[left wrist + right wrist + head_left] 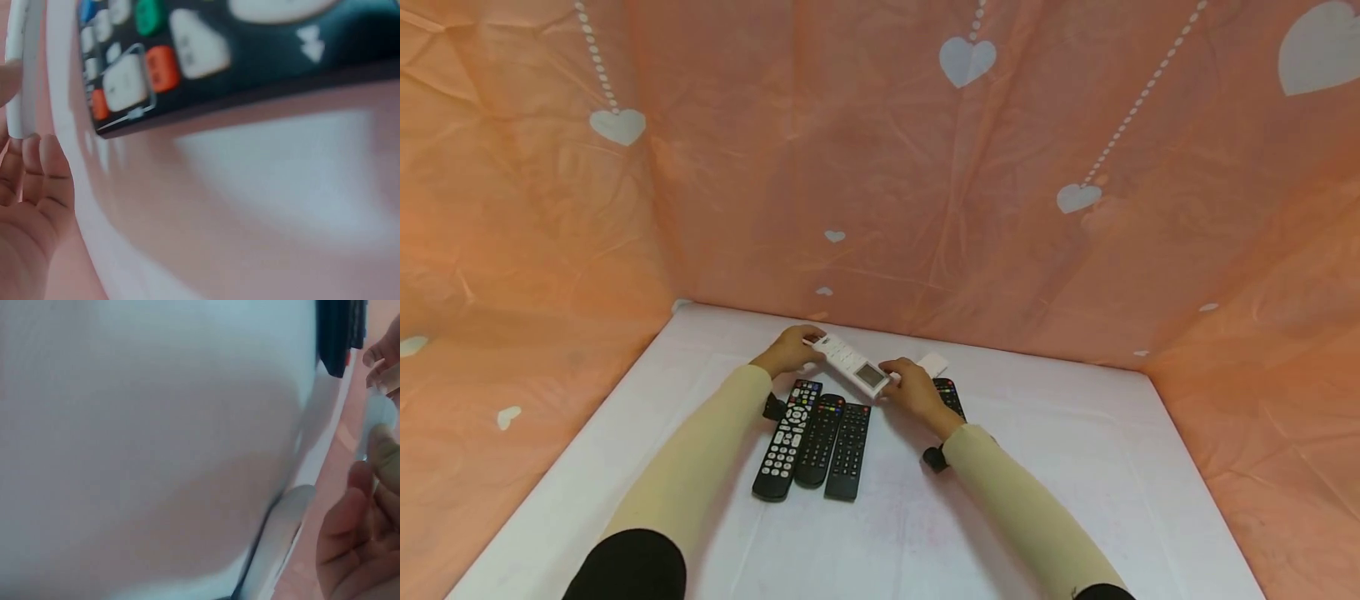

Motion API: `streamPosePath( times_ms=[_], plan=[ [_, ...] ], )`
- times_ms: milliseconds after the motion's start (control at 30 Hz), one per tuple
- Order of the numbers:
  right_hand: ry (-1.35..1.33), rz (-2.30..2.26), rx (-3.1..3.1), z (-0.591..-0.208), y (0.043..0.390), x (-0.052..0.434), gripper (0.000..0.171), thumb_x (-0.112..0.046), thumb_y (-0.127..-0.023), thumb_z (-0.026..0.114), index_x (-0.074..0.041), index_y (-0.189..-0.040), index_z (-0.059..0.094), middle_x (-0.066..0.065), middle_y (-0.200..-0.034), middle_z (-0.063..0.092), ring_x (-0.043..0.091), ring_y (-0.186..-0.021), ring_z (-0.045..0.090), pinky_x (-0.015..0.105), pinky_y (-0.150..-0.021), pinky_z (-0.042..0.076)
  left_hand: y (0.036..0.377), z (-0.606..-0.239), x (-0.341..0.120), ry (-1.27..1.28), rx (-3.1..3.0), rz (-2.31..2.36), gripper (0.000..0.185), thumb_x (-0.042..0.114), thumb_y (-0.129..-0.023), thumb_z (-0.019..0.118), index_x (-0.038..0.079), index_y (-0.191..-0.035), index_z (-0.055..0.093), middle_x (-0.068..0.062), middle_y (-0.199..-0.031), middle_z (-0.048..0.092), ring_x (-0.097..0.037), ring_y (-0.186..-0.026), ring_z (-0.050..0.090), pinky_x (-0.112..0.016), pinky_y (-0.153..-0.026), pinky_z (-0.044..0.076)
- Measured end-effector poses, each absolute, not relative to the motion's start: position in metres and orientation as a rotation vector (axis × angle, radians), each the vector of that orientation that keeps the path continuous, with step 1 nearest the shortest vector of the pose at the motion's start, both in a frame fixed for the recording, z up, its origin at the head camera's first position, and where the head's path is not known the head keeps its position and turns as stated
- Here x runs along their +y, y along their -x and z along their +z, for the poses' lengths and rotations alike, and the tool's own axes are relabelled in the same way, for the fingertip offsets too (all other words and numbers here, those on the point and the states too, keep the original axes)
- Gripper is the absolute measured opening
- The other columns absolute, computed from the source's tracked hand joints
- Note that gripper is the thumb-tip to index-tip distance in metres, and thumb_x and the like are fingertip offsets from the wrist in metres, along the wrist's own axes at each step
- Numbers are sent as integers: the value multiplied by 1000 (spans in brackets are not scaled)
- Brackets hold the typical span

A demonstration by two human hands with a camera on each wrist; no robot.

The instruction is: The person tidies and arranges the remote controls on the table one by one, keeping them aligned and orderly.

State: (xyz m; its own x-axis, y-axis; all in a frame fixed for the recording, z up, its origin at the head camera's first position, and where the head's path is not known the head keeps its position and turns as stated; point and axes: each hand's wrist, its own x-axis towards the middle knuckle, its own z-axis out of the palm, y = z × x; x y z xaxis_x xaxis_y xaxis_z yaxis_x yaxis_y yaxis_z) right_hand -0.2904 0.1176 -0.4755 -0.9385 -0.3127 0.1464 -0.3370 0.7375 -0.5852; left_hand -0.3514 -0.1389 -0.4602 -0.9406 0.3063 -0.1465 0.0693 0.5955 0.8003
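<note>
A white remote control with a small grey screen (850,363) is held between both hands over the far part of the table. My left hand (793,350) pinches its far left end, thumb on one face and fingers beneath, as the left wrist view shows. At the screen end, my right hand (913,388) grips a corner between thumb and fingers. In the right wrist view the white remote (377,415) appears nearly edge-on. Below the left hand lies a long black remote with pale buttons (785,442), large in the left wrist view.
Beside the long remote lie two slimmer black remotes (821,442) (848,454), side by side. Another black remote (950,394) is partly hidden behind the right wrist, near a white flat object (933,364). Orange cloth walls (880,208) with hearts enclose the white table (1075,450).
</note>
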Motion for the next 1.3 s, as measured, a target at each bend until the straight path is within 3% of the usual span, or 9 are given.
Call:
streamPosePath(
  times_ms=[167, 300, 400, 600, 700, 800, 1033, 1300],
  plan=[
    [-554, 1087, -2857, -468, 289, 123, 40, -11, -84, 72, -6, -123, 64, 12, -116, 64, 19, -79, 65, 28, -70, 54, 351, -453, -142, -394, 2537, 1335, 56, 12, -92, 65, 2, -143, 43, -19, -149, 39, -37, -124, 48, -45, -92, 50],
    [-589, 1207, -2794, -465, 287, 126, 42, -4, -84, 71, -2, -125, 61, 15, -115, 61, 23, -83, 68, 30, -74, 56, 351, -447, -142, -441, 2500, 1423, 65, 9, -91, 65, 7, -149, 35, -16, -150, 39, -35, -127, 46, -44, -96, 48],
    [-601, 1259, -2761, -461, 284, 129, 44, -1, -85, 69, 0, -127, 59, 16, -117, 59, 26, -87, 69, 30, -76, 57, 346, -441, -141, -434, 2491, 1470, 69, 7, -90, 66, 9, -150, 32, -20, -141, 47, -34, -125, 49, -43, -95, 49],
    [-609, 1384, -2716, -453, 272, 139, 46, 2, -86, 67, 0, -131, 56, 19, -122, 56, 30, -96, 67, 28, -77, 56, 335, -433, -141, -515, 2509, 1460, 62, 12, -88, 70, 5, -143, 41, -13, -147, 43, -30, -117, 53, -41, -93, 50],
    [-646, 1455, -2680, -451, 268, 142, 48, 4, -85, 67, 3, -131, 55, 22, -123, 55, 31, -96, 66, 26, -76, 56, 329, -432, -143, -539, 2549, 1405, 64, 18, -88, 71, 13, -145, 41, -8, -147, 43, -26, -113, 53, -40, -91, 50],
    [-693, 1514, -2657, -450, 264, 144, 55, 5, -81, 70, 7, -133, 52, 24, -123, 53, 30, -94, 65, 24, -77, 56, 321, -431, -145, -554, 2577, 1363, 70, 20, -88, 71, 17, -148, 37, -9, -141, 47, -26, -109, 54, -40, -89, 51],
    [-654, 1556, -2649, -445, 257, 151, 65, -3, -75, 79, 5, -134, 51, 20, -119, 52, 27, -92, 65, 27, -81, 56, 307, -429, -145, -544, 2562, 1298, 70, 25, -84, 74, 9, -144, 42, -12, -106, 54, -22, -90, 55, -34, -78, 49],
    [-398, 1583, -2713, -441, 256, 161, 61, -6, -79, 77, 0, -135, 53, 22, -127, 61, 31, -105, 66, 28, -78, 56, 292, -426, -142, -615, 2540, 1320, 63, 17, -84, 74, 3, -138, 46, -12, -97, 64, -18, -84, 60, -29, -72, 51]
  ],
)
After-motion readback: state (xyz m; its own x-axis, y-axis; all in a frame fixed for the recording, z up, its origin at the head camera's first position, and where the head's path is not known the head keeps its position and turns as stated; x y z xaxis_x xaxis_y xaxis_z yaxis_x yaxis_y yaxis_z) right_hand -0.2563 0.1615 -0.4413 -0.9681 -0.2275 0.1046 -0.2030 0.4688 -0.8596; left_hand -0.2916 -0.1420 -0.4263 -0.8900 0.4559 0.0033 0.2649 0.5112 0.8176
